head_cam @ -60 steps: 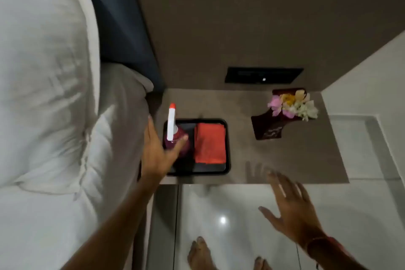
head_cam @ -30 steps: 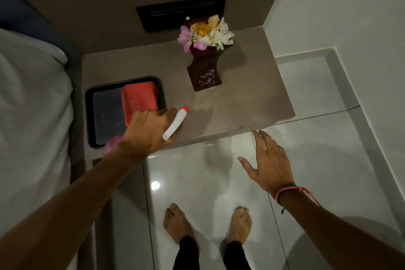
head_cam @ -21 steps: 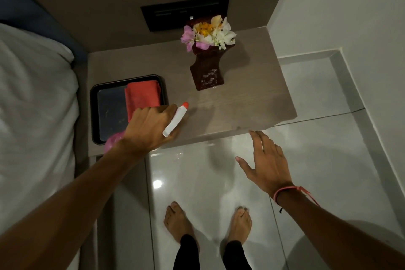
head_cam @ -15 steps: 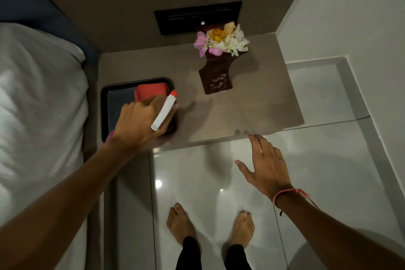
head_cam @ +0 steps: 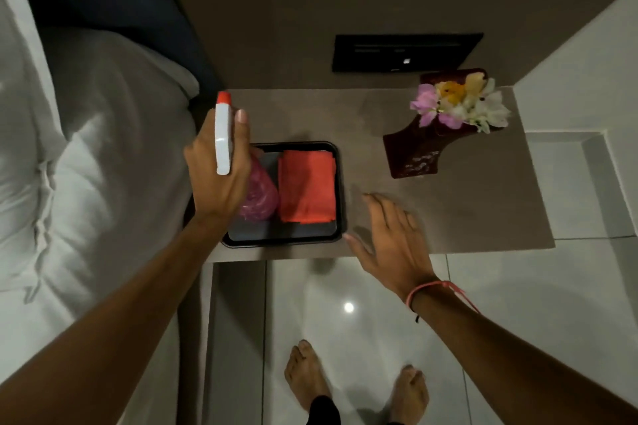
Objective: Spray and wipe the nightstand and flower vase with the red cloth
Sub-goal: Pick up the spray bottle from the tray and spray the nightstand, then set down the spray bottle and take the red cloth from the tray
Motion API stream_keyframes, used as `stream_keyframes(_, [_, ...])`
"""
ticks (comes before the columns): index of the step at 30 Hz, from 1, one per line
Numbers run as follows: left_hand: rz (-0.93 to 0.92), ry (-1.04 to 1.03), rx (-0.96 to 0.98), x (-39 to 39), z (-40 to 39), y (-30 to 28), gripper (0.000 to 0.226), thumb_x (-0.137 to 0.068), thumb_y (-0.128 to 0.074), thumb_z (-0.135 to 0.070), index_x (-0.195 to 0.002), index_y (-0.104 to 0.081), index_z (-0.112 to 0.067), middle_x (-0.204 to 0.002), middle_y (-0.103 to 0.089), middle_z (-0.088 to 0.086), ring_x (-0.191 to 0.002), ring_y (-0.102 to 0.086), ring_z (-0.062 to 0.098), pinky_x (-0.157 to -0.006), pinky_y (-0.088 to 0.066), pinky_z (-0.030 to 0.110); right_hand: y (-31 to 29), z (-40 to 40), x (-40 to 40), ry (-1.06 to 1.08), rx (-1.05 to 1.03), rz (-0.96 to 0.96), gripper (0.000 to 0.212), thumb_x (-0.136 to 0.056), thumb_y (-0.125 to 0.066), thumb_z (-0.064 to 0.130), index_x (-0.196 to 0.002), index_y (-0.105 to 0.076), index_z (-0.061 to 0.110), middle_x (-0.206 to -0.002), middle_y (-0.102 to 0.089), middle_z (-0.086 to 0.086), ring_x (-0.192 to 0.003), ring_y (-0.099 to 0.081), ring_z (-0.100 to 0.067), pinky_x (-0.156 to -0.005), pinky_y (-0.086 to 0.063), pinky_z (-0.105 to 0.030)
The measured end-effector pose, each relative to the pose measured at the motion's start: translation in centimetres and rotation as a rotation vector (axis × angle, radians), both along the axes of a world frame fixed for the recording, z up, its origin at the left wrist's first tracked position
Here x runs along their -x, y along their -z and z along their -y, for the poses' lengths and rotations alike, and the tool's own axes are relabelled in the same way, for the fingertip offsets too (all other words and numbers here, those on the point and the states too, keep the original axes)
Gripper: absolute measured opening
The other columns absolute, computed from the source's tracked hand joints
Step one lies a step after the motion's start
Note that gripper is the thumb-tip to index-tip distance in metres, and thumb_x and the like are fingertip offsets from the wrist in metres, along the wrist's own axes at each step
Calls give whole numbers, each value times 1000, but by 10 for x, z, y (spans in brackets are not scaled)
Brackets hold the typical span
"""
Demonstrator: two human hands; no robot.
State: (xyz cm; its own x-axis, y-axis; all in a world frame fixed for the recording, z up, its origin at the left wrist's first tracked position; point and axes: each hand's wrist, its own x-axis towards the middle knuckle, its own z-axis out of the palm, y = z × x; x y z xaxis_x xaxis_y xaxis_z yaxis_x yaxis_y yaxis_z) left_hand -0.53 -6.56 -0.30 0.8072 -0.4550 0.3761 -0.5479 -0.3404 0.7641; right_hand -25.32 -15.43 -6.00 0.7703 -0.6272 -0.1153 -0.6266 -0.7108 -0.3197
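Observation:
My left hand (head_cam: 215, 179) grips a spray bottle (head_cam: 222, 140) with a white head, red nozzle tip and pink body, held over the left part of a black tray (head_cam: 340, 183). A folded red cloth (head_cam: 307, 186) lies in the tray's right half. The tray sits on the grey-brown nightstand (head_cam: 466, 203). A dark red vase (head_cam: 414, 152) with pink, yellow and white flowers (head_cam: 459, 105) stands at the nightstand's back right. My right hand (head_cam: 390, 241) hovers open over the nightstand's front edge, just right of the tray.
A bed with white pillows (head_cam: 69, 166) borders the nightstand on the left. A black switch panel (head_cam: 404, 52) is set in the wall behind. Glossy white floor tiles (head_cam: 518, 321) and my bare feet (head_cam: 307, 376) are below.
My left hand has swung the spray bottle from pointing right to pointing away, over the tray's left side. My right hand moved forward from over the floor to the nightstand's front edge.

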Motion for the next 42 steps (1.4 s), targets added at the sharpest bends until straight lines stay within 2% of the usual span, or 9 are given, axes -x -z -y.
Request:
stream_keyframes(7, [-97, -28, 69, -20, -15, 27, 31, -104, -54, -23, -86, -60, 2, -62, -51, -13, -53, -54, -1, -53, -50, 24, 14, 31, -101, -34, -39, -46, 38, -100, -53, 28, -128, -56, 2, -122, -63, -20, -111, -55, -37, -95, -48, -48])
stream_keyframes(12, [-82, 22, 68, -26, -17, 37, 28, -103, -54, -30, -95, -62, -4, -67, -56, -6, -59, -58, 0, -57, -54, 26, 29, 54, -142, -33, -105, -264, 62, -89, -67, 40, -137, -48, 7, -138, -53, -19, -126, -47, -39, -106, -42, -47])
stream_keyframes(17, [-215, 42, -18, -29, -37, 58, 66, -91, -57, -65, -134, -51, -16, -120, -67, -5, -109, -64, 1, -97, -57, 29, 40, 66, -152, -9, -124, -293, 88, -78, -78, 51, -145, -41, 9, -144, -44, -20, -134, -40, -39, -112, -37, -44])
stream_keyframes(20, [-317, -3, -89, -14, -69, 78, 95, -83, -60, -72, -152, -36, -13, -154, -49, 7, -142, -48, 20, -117, -43, 51, 42, 69, -151, -35, -92, -269, 80, -71, -81, 57, -132, -56, 12, -136, -51, -18, -129, -43, -37, -110, -37, -42])
stream_keyframes(26, [-158, -99, -530, 59, -140, 98, 83, -85, -37, -82, -129, -51, -13, -128, -55, 12, -118, -55, 31, -99, -45, 49, 40, 66, -141, 10, -206, -140, 58, -62, -89, 47, -101, -61, 16, -112, -67, -11, -111, -55, -34, -94, -46, -41])
stream_keyframes(32, [138, 98, -743, 104, -144, 84, 72, -91, -35, -71, -122, -59, -11, -123, -61, 17, -108, -57, 32, -87, -46, 47, 27, 67, -103, 347, -757, 342, 40, -60, -92, 4, -83, -62, 15, -88, -63, -4, -77, -57, -15, -66, -47, -15])
stream_keyframes(35, [171, 167, -685, 116, -110, 65, 79, -94, -25, -73, -125, -60, -9, -128, -62, 21, -115, -58, 35, -93, -46, 49, 15, 58, -52, 523, -1193, 607, 29, -68, -80, -9, -87, -72, 11, -86, -69, -8, -79, -64, -20, -73, -53, -31])
stream_keyframes(38, [199, 197, -552, 134, -55, 43, 72, -96, -23, -72, -128, -50, -14, -128, -62, 23, -120, -52, 33, -97, -44, 52, 9, 50, 24, 783, -1676, 686, 18, -71, -73, 9, -86, -82, 11, -88, -81, -7, -79, -77, -23, -69, -64, -35])
stream_keyframes(42, [308, 259, -384, 157, 21, 14, 66, -98, -32, -66, -126, -53, -10, -127, -62, 25, -120, -53, 34, -95, -47, 56, 20, 39, 100, 1045, -1865, 925, 48, -77, -75, 24, -121, -71, 7, -117, -74, -19, -103, -72, -38, -85, -60, -53])
